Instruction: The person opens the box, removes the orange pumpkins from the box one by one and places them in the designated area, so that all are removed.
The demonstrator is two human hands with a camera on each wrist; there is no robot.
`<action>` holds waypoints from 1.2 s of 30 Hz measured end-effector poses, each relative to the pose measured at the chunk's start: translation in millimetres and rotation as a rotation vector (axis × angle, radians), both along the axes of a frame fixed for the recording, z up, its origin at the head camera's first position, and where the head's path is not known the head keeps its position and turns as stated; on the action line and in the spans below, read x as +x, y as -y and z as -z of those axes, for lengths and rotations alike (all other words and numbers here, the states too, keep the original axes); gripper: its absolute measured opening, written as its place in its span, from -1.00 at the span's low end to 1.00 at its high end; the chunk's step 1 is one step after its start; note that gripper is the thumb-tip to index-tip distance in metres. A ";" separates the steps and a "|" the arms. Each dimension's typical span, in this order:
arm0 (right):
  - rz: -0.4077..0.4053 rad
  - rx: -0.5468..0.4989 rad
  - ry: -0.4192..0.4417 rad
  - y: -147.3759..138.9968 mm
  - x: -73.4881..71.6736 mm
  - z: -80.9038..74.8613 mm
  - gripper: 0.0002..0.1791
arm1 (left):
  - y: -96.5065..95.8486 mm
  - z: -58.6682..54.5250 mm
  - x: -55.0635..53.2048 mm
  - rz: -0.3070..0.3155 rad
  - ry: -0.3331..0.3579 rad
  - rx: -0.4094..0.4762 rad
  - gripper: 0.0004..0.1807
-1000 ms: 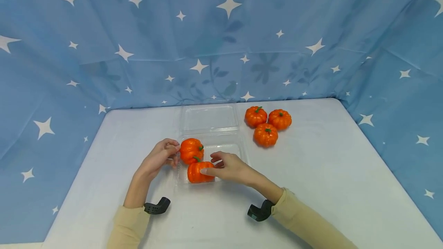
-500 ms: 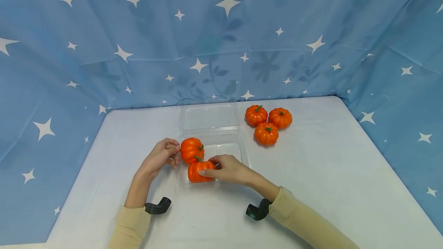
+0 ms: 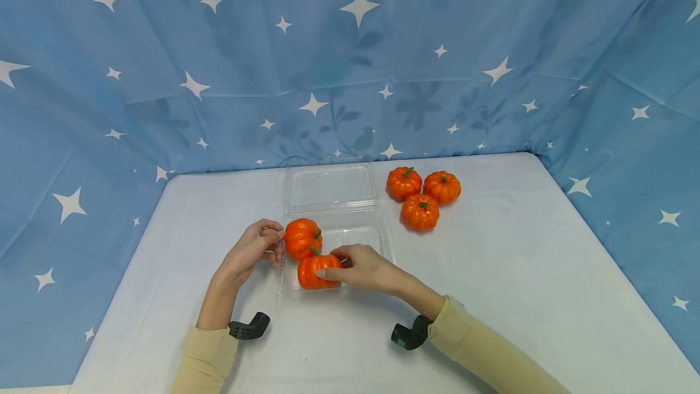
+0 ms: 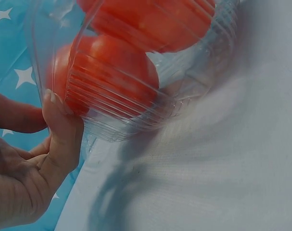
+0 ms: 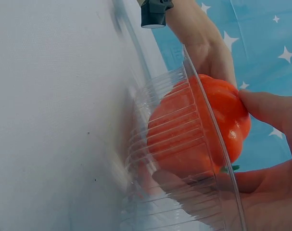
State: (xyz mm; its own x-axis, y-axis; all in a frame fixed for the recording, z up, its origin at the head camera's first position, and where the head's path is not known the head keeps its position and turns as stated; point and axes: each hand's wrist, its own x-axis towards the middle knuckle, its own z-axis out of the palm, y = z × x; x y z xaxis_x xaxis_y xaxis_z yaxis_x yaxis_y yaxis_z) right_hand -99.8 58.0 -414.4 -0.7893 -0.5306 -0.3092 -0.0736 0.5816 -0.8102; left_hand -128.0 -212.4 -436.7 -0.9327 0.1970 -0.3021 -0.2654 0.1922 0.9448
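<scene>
A clear plastic clamshell box [image 3: 365, 237] lies open on the white table, its lid [image 3: 331, 186] folded back. Two orange pumpkins sit in its left half. My right hand [image 3: 358, 267] grips the nearer pumpkin [image 3: 315, 270], thumb on its front and fingers behind; the right wrist view shows that pumpkin [image 5: 198, 126] through the box wall. My left hand [image 3: 256, 247] pinches the box's left rim beside the farther pumpkin [image 3: 301, 237]. In the left wrist view the thumb [image 4: 63, 125] presses the ribbed wall [image 4: 131, 108], with both pumpkins behind it.
Three more orange pumpkins [image 3: 421, 194] stand in a cluster on the table to the right of the lid. A blue star-printed cloth [image 3: 350, 59] hangs behind and on both sides. The white table [image 3: 519, 260] stretches right of the box.
My right hand's fingers have closed down on the nearer pumpkin and settled it lower in the box. The left hand has stayed on the rim.
</scene>
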 end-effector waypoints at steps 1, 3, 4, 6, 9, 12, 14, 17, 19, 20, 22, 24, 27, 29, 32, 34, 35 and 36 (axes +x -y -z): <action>-0.002 -0.001 -0.003 -0.5 0.0 -0.3 -0.36 | 0.4 0.1 0.0 0.003 -0.002 0.000 -0.69; -0.009 -0.004 -0.006 -1.6 0.5 -1.0 -0.36 | 0.7 -0.2 0.3 0.002 -0.001 0.005 -0.68; -0.013 -0.007 -0.007 -2.1 0.8 -1.1 -0.35 | 0.8 -0.1 0.3 0.002 -0.001 0.007 -0.68; -0.016 -0.014 -0.009 -3.1 1.3 -1.3 -0.34 | 0.6 -0.3 0.4 0.004 -0.001 0.012 -0.67; -0.013 -0.029 -0.002 -4.4 1.5 -2.3 -0.31 | -0.2 0.3 -0.1 0.002 0.005 0.018 -0.69; -0.014 -0.040 -0.002 -5.4 1.6 -3.6 -0.28 | -0.7 0.1 -0.4 0.002 0.007 0.019 -0.70; -0.022 -0.046 -0.006 -6.0 1.7 -4.4 -0.26 | -0.7 -0.2 -0.5 0.002 0.007 0.016 -0.70; -0.034 -0.064 -0.005 -6.8 2.2 -5.5 -0.23 | -0.5 -0.5 -0.6 -0.006 0.012 0.012 -0.70; -0.041 -0.079 -0.006 -7.2 2.8 -5.9 -0.21 | 0.0 -0.7 -0.2 -0.004 0.010 0.009 -0.69; -0.044 -0.089 -0.006 -7.2 3.0 -5.9 -0.20 | 0.4 -0.6 0.0 0.000 0.008 0.007 -0.68; -0.052 -0.106 -0.013 -7.1 3.8 -6.4 -0.19 | 1.3 -0.6 1.0 -0.001 0.008 0.004 -0.68; -0.059 -0.119 -0.024 -6.7 4.6 -6.4 -0.17 | 2.3 -0.5 2.1 -0.001 0.010 0.001 -0.68; -0.063 -0.134 -0.044 -6.1 5.7 -7.3 -0.16 | 3.4 -0.6 3.4 0.001 0.009 0.000 -0.69; -0.060 -0.141 -0.053 -6.0 6.6 -8.3 -0.16 | 3.6 -0.6 3.3 0.004 0.008 0.001 -0.69; -0.053 -0.158 -0.059 -6.6 7.9 -9.9 -0.17 | 3.2 -0.4 2.7 0.002 0.008 0.000 -0.69; -0.046 -0.166 -0.065 -7.3 9.0 -10.9 -0.18 | 2.6 -0.4 2.3 0.008 0.003 -0.002 -0.68; -0.041 -0.174 -0.068 -7.8 9.6 -11.1 -0.18 | 2.2 -0.6 2.1 0.011 0.001 -0.002 -0.68; -0.036 -0.182 -0.073 -8.4 9.9 -11.1 -0.18 | 1.9 -0.7 2.0 0.012 0.000 -0.001 -0.68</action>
State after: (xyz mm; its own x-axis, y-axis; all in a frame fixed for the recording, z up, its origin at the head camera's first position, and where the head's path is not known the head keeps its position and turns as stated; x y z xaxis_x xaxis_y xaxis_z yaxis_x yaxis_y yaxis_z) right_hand -89.8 66.4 -403.3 -0.7857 -0.6005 -0.1487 -0.1536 0.4222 -0.8934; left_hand -126.0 -214.3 -436.0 -0.9303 0.2080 -0.3021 -0.2628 0.1968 0.9446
